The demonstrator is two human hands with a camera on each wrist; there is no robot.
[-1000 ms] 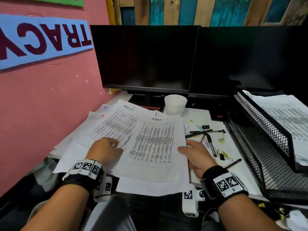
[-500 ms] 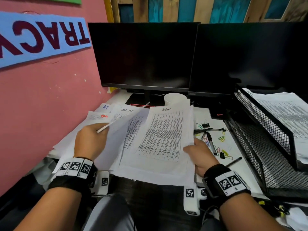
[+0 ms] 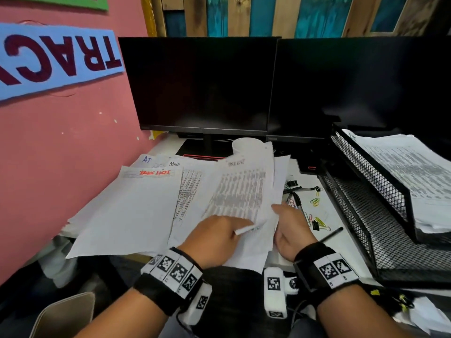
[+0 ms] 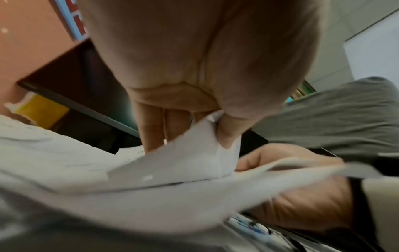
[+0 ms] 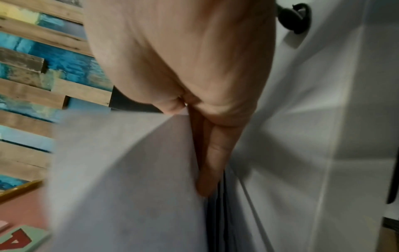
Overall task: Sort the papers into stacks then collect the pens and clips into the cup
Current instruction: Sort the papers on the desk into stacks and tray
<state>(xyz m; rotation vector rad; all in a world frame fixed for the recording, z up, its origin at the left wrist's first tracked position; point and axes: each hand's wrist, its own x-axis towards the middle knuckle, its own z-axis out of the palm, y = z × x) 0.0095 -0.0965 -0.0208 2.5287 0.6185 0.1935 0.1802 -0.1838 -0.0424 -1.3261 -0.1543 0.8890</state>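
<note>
My left hand [image 3: 234, 229] pinches the lower corner of a printed sheet [image 3: 239, 191]; the left wrist view shows my thumb and fingers [image 4: 151, 133] closed on that paper corner [image 4: 194, 150]. My right hand [image 3: 277, 212] grips the right edge of the sheaf of papers [image 5: 129, 170], fingers [image 5: 207, 162] beneath and thumb above. A sheet headed "Task Lists" [image 3: 146, 203] tops the pile on the left. The white cup [image 3: 246, 145] stands behind the sheaf, partly hidden. Pens [image 3: 298, 200], coloured paper clips [image 3: 314, 201] and a black binder clip [image 3: 291, 183] lie right of the papers.
Two dark monitors [image 3: 202, 84] fill the back of the desk. A black two-tier mesh tray [image 3: 366, 215] stands at the right, papers [image 3: 415, 172] in its upper tier. A pink wall [image 3: 61, 154] borders the left side. A black pencil [image 3: 332, 234] lies near the tray.
My left hand let go of the sheet it carried left and swung back right to pinch the corner of another printed sheet. My right hand kept its hold on the sheaf.
</note>
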